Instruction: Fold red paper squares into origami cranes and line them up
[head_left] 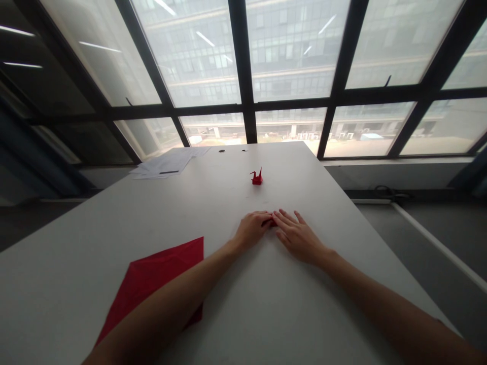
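A small folded piece of red paper (273, 222) lies on the white table (236, 304), mostly covered by my fingers. My left hand (253, 226) is closed on its left side, fingers curled around it. From the right, my right hand (297, 234) rests its outstretched fingers on the paper, with some fingers spread apart. Beyond my hands stands a finished red origami crane (257, 177). A larger red paper sheet (160, 274) lies at the left, partly hidden beneath my left forearm.
White paper sheets (163, 165) are spread at the table's far left, with a dark pen-like object (169, 172) on them. A dark round disc (221, 151) sits near the far edge. Large framed windows (289, 50) rise behind the table.
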Demonstrator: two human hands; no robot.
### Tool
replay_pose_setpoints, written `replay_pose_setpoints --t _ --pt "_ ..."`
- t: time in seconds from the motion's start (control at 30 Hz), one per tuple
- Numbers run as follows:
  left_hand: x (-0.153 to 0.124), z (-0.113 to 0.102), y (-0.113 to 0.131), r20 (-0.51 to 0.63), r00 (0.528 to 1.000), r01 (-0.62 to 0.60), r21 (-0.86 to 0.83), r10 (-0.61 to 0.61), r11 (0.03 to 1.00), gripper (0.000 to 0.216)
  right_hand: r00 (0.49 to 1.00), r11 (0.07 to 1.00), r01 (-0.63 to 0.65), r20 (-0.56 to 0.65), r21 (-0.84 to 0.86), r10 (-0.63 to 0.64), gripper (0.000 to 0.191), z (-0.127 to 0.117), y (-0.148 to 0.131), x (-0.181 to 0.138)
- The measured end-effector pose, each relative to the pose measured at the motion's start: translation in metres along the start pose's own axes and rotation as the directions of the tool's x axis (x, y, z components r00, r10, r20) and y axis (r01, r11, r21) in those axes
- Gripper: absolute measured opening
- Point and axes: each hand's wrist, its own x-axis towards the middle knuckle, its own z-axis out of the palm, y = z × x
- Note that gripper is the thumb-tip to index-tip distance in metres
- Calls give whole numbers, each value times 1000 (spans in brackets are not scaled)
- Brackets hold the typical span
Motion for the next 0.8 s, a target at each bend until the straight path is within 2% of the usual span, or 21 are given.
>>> replay_pose_setpoints --t 0.17,0.37,0.47,0.57,0.7,0.8 --pt "-1 2 2 -2 1000 1 3 -1 1000 28 985 999 -41 168 -29 45 74 5 -2 -1" --pt "-15 7 9 169 985 -53 196 19 979 50 980 998 -56 192 -22 59 77 5 -1 1" --pt "-20 6 10 265 964 -79 221 19 972 58 979 995 -89 177 -55 97 77 6 2 -2" --pt "-20 3 10 286 958 -90 230 21 969 64 968 975 -186 144 -125 203 79 8 9 -8" --pt "-19 2 11 300 954 -82 240 6 967 67 919 911 -365 79 -192 386 82 10 13 -11" --pt "-19 3 10 303 953 -87 246 8 965 66 885 866 -463 -46 -190 463 80 11 8 -7"
